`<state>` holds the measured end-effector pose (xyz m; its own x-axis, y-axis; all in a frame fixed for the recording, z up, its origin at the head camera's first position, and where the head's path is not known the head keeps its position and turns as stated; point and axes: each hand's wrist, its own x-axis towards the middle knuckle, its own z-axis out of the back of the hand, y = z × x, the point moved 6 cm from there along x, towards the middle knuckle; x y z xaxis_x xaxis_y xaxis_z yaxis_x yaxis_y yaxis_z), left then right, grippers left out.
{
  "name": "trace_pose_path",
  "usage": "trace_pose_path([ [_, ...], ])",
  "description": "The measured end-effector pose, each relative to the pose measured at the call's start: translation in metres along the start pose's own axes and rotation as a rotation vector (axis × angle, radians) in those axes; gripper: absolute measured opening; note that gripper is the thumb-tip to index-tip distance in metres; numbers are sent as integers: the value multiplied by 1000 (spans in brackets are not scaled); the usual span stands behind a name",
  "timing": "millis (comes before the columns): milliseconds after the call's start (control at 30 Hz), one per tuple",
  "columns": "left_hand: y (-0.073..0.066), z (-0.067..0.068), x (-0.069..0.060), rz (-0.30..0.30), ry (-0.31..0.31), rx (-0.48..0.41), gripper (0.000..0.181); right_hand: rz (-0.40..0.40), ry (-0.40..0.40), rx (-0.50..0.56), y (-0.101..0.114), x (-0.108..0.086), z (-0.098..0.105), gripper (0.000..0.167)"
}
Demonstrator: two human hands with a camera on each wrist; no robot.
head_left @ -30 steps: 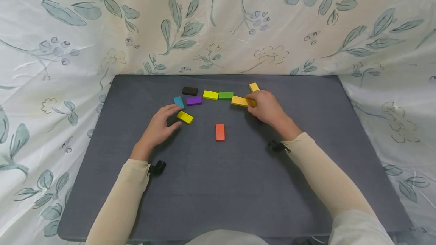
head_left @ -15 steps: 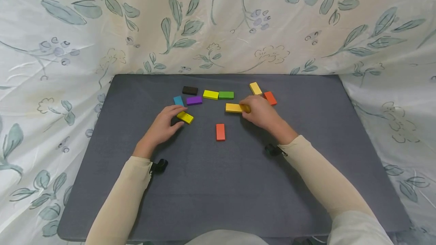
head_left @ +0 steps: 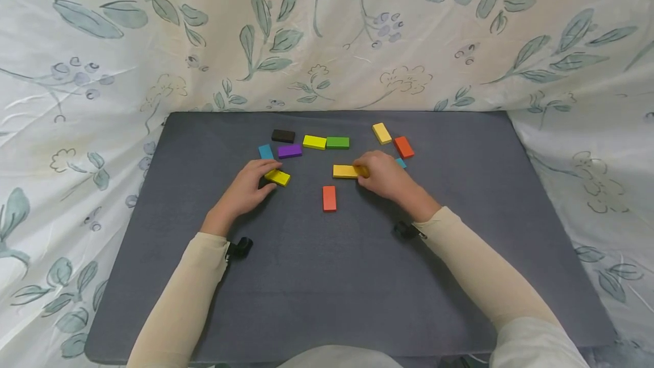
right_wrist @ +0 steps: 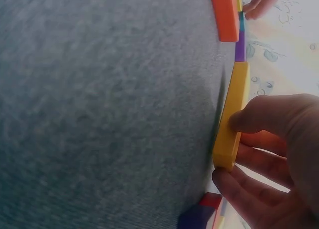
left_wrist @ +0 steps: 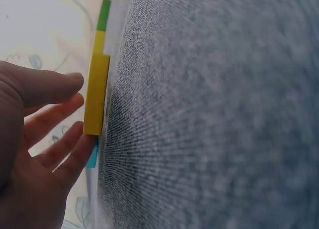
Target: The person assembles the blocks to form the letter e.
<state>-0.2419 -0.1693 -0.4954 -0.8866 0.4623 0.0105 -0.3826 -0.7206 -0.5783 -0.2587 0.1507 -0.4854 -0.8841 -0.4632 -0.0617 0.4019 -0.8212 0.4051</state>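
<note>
Amber blk (head_left: 344, 171) pinched in R hand (head_left: 388, 176), L hand (head_left: 244, 191) loose by a yellow blk (head_left: 281, 178)!
Amber blk juts toward L hand, R thumb one side, fingers other; L thumb & fingers apart, gripping nothing, can't tell if they touch yellow blk. Coral blk (head_left: 329, 199) lies btwn hands, nearer R. Beyond L hand: blue blk (head_left: 265, 152), purple blk (head_left: 290, 151), black blk (head_left: 283, 136). Beyond R hand: cream blk (head_left: 381, 133), orange-red blk (head_left: 403, 147), plus teal blk (head_left: 401, 162) peeking out.
</note>
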Motion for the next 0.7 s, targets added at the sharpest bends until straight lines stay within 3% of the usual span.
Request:
trace_pose_path([
  [500, -8, -1, 9, 24, 12, 68, 45, 22, 3, -14, -4, 3, 7, 35],
  [700, -12, -8, 7, 26, 24, 73, 43, 12, 16, 19, -6, -3, 4, 35],
])
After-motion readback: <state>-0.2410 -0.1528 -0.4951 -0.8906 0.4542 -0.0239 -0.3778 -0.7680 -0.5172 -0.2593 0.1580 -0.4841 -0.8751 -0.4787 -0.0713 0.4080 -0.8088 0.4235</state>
